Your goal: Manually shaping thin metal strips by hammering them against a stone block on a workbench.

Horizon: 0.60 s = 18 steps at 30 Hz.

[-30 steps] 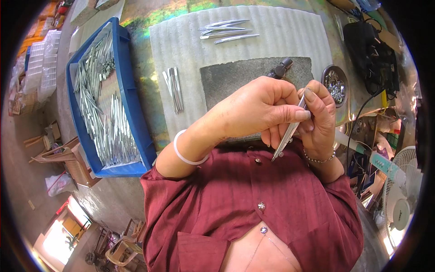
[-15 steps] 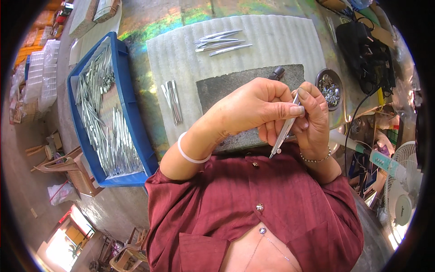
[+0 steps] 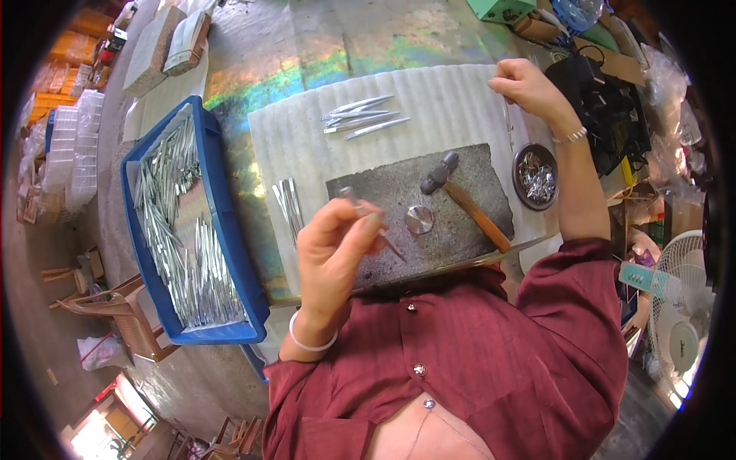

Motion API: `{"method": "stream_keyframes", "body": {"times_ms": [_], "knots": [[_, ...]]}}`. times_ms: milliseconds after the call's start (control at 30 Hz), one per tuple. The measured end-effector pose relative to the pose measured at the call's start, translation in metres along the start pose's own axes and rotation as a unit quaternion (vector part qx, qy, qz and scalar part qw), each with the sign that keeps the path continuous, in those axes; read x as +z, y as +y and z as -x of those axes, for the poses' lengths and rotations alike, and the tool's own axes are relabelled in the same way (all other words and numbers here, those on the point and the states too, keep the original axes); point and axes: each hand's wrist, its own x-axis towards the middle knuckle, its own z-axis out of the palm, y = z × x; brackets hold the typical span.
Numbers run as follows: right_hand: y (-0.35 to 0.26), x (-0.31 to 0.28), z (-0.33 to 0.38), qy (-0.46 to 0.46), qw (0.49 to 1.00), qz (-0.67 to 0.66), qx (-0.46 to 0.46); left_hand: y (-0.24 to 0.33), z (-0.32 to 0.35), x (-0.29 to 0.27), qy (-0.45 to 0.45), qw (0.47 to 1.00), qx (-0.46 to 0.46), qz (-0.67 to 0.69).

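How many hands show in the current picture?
2: the left hand at the dark slab's left edge, holding a slim tool; the right hand by the pale sheet's far right corner. No others show.

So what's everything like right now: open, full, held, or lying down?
Left hand: pinching a thin pointed piece
Right hand: fingers curled, can't tell if holding anything
Hammer: lying on the dark pad
Shiny disc: on the pad
Blue tray: open, metal strips heaped inside
Round bowl: open, holding small shiny parts
Fan: can't tell if running
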Motion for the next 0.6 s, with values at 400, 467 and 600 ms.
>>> {"method": "stream_keyframes", "body": {"times_ms": [400, 467, 600], "knots": [[-0.101, 0.071, 0.111, -0.055, 0.969, -0.2, -0.134, -0.019, 0.01, -0.004, 0.074, 0.918, -0.045, 0.386], [-0.114, 0.091, 0.135, -0.095, 0.952, -0.254, -0.139, -0.021, 0.009, 0.002, 0.052, 0.907, -0.087, 0.408], [-0.111, 0.12, 0.145, -0.073, 0.853, -0.506, -0.101, -0.028, 0.015, 0.002, 0.001, 0.901, -0.148, 0.408]]}}
